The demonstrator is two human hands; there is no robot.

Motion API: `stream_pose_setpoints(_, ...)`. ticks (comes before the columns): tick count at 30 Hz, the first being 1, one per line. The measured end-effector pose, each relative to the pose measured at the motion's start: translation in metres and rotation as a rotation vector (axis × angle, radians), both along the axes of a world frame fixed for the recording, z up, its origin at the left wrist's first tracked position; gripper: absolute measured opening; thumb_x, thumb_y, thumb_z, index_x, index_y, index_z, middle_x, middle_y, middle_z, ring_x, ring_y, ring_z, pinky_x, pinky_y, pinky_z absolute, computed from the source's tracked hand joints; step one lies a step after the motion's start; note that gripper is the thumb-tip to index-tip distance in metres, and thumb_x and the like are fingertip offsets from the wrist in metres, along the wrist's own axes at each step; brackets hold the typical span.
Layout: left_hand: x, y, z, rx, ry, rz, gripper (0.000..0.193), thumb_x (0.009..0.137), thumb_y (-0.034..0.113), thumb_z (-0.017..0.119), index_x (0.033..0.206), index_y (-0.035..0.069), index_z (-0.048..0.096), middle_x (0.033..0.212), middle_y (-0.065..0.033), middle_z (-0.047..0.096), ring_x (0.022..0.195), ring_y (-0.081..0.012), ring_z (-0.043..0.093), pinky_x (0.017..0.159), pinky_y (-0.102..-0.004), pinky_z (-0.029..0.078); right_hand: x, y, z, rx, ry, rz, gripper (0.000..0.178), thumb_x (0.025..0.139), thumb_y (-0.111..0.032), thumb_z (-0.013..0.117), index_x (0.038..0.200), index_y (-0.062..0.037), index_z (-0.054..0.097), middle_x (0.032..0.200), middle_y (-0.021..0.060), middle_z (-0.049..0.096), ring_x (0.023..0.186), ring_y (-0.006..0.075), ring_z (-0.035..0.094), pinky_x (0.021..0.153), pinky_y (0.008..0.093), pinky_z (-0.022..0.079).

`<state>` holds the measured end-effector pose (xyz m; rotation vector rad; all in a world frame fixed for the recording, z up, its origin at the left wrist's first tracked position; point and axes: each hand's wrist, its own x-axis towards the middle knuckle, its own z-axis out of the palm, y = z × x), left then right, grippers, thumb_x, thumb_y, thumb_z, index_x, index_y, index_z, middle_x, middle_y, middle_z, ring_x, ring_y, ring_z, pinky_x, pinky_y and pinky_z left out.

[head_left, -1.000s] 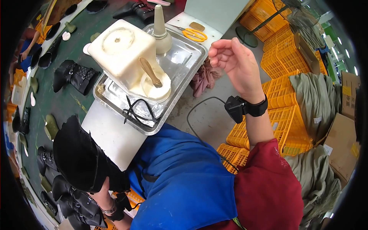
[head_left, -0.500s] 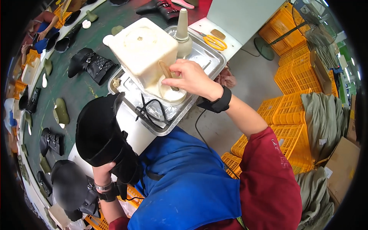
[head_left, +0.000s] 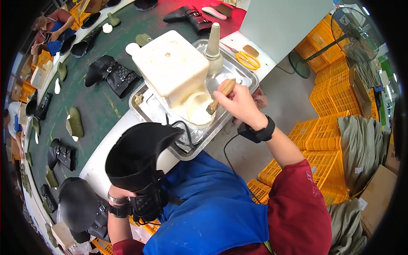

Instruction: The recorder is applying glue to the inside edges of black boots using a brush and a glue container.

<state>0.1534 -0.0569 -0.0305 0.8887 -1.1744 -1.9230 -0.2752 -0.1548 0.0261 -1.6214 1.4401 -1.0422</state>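
My left hand (head_left: 120, 192) grips a tall black boot (head_left: 136, 146) from its outer side, the wide shaft opening facing up. Most of those fingers are hidden behind the boot. Between the thumb and fingers of my right hand (head_left: 239, 103) is a short brush (head_left: 228, 88) with a wooden handle. Its dark bristle end hangs at the right rim of a round cup (head_left: 196, 106) holding whitish stuff. The cup joins the foot of a blocky cream-white dispenser (head_left: 170, 59), which stands on a metal tray (head_left: 252, 83). A black strap (head_left: 187, 132) lies over the tray's near edge.
A grey cone-tipped bottle (head_left: 213, 51) stands on the tray. Yellow scissors (head_left: 247, 60) lie beyond it. Black boots (head_left: 112, 74) and green insole-like pieces (head_left: 75, 121) sit on the green belt. Yellow crates (head_left: 329, 142) and a fan (head_left: 355, 34) are at right; other people work far left.
My right hand has turned and shifted right, bringing the brush from inside the cup to its right rim. The boot in my left hand tilts differently. The whole view has shifted slightly.
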Motion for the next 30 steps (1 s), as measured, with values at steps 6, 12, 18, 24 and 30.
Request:
stream_pose_setpoints(6, -0.044, -0.016, 0.024, 0.076, 0.046, -0.074, 0.093, 0.049, 0.023, 0.087, 0.127, -0.001, 0.043, 0.122, -0.0144, 0.052, 0.11, -0.0262, 0.051, 0.094, -0.0392, 0.041, -0.008, 0.006, 0.009, -0.079, 0.081, -0.072, 0.013, 0.082, -0.011, 0.061, 0.083, 0.0001, 0.055, 0.064, -0.0008, 0.055, 0.053, 0.0022, 0.048, 0.047, 0.0178, 0.039)
stream_pose_setpoints(12, -0.057, -0.025, 0.017, 0.144, 0.097, -0.231, 0.099, 0.049, 0.02, 0.088, 0.132, -0.001, 0.036, 0.131, -0.0192, 0.044, 0.114, -0.0373, 0.047, 0.098, -0.0494, 0.036, -0.014, 0.004, 0.011, -0.044, -0.034, -0.118, 0.014, 0.081, -0.014, 0.061, 0.081, -0.0003, 0.057, 0.061, 0.0029, 0.058, 0.051, 0.006, 0.05, 0.048, 0.0226, 0.042)
stream_pose_setpoints(18, -0.073, -0.03, 0.035, 0.066, 0.031, -0.35, 0.107, 0.05, 0.026, 0.088, 0.136, 0.002, 0.029, 0.134, -0.0155, 0.041, 0.123, -0.0306, 0.041, 0.102, -0.0476, 0.031, -0.012, 0.0, 0.039, 0.287, -0.828, 0.047, 0.022, 0.091, -0.018, 0.052, 0.099, 0.0017, 0.057, 0.071, 0.0048, 0.059, 0.057, 0.0065, 0.053, 0.055, 0.0179, 0.045)
stream_pose_setpoints(24, -0.104, -0.024, 0.068, 0.296, 0.213, -0.094, 0.075, 0.047, 0.005, 0.087, 0.114, -0.002, 0.054, 0.108, -0.0091, 0.06, 0.099, -0.019, 0.056, 0.089, -0.0341, 0.045, 0.013, 0.011, 0.053, 0.128, -0.775, 0.252, 0.02, 0.088, -0.013, 0.056, 0.102, 0.0009, 0.057, 0.075, 0.0075, 0.061, 0.059, 0.0097, 0.055, 0.056, 0.0206, 0.046)
stream_pose_setpoints(30, -0.08, -0.016, 0.043, -0.015, 0.168, -0.151, 0.093, 0.047, 0.016, 0.089, 0.127, 0.002, 0.044, 0.124, -0.0116, 0.051, 0.115, -0.0222, 0.047, 0.099, -0.0375, 0.034, 0.023, 0.019, 0.061, -0.423, -0.282, 0.415, 0.011, 0.08, -0.006, 0.063, 0.087, 0.0022, 0.064, 0.074, 0.0085, 0.063, 0.062, 0.015, 0.058, 0.056, 0.0234, 0.045)
